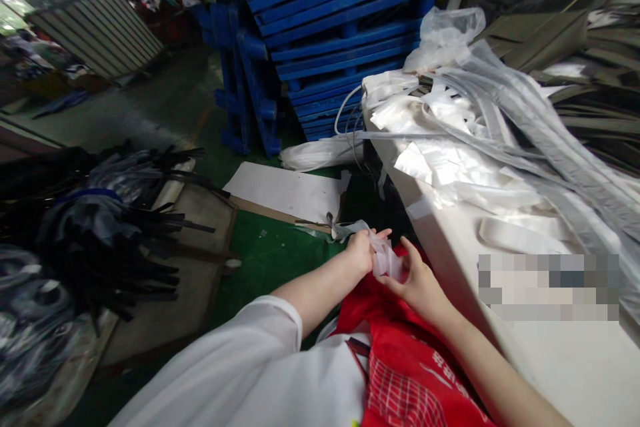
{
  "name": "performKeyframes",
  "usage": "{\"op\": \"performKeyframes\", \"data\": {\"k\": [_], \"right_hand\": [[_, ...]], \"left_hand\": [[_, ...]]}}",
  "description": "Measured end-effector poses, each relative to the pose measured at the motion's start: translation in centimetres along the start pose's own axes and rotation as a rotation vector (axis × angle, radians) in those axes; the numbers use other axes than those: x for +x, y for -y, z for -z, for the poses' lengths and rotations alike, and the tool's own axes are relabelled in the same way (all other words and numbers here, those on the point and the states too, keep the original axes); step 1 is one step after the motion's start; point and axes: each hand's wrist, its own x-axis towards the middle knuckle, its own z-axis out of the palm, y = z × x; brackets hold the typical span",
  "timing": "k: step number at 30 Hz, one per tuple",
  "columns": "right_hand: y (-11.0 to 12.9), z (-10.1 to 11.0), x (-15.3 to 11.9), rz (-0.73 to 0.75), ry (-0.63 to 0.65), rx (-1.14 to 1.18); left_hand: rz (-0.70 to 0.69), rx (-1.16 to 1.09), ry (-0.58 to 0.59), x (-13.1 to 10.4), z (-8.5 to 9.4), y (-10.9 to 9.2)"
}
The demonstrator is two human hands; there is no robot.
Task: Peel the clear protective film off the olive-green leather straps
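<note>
A thin, translucent white plastic strip (386, 261) is gathered between my two hands, low in front of the red apron (407, 373). My left hand (361, 251) holds the bunched strip against its palm and fingers. One loose end (349, 229) trails past that hand toward the floor. On the other side, my right hand (423, 285) has its thumb and forefinger spread apart around the plastic. The thumb is close to the strip's lower edge; whether it presses on it I cannot tell. The remaining fingers of the right hand are mostly hidden.
To the right, a white table (565, 360) carries crumpled white material (465, 167) and long plastic strips (530, 107). Blue pallets (345, 20) are stacked ahead. Black strips in bundles (115, 227) lie at left. A white board (290, 190) rests on the green floor (265, 260).
</note>
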Motion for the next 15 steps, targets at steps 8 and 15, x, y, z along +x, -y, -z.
{"op": "performKeyframes", "data": {"k": [8,15], "right_hand": [[-0.6,-1.8,0.7,-0.135,0.229,0.421],[-0.2,2.0,0.2,-0.18,0.202,0.282]], "left_hand": [[-0.066,-0.007,-0.089,-0.6,-1.6,0.1],[-0.272,0.023,-0.076,-0.1,-1.2,-1.4]]}}
